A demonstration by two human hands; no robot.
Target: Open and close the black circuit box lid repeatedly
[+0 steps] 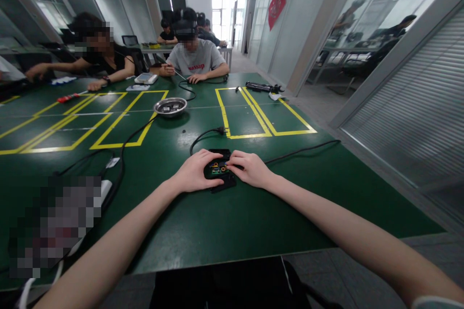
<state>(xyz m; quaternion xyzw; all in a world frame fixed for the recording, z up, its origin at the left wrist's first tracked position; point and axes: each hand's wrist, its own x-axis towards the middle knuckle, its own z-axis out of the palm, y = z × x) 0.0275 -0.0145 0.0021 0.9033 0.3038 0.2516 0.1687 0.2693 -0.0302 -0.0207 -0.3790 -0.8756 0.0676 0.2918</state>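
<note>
An opened black plastic case (228, 182) lies on the green table before me, with a green circuit board (216, 171) and small yellow-ringed coils inside. My left hand (194, 171) grips the case from the left, thumb at the near side and fingers at the far side. At the board's right end, my right hand (248, 169) pinches its thumb and fingertips together; what lies between them is too small to make out. A black cable (302, 150) runs from behind the right hand toward the right. Beyond the case lies a black plug (220, 130) on a curved cord.
A metal bowl (170, 107) with small metal parts stands ahead on the green table (290, 212). Yellow tape (250, 136) marks rectangles. Left are a power strip (105, 193) and a red-handled screwdriver (68, 98). A black tripod-like object (263, 88) lies far right. Co-workers sit opposite.
</note>
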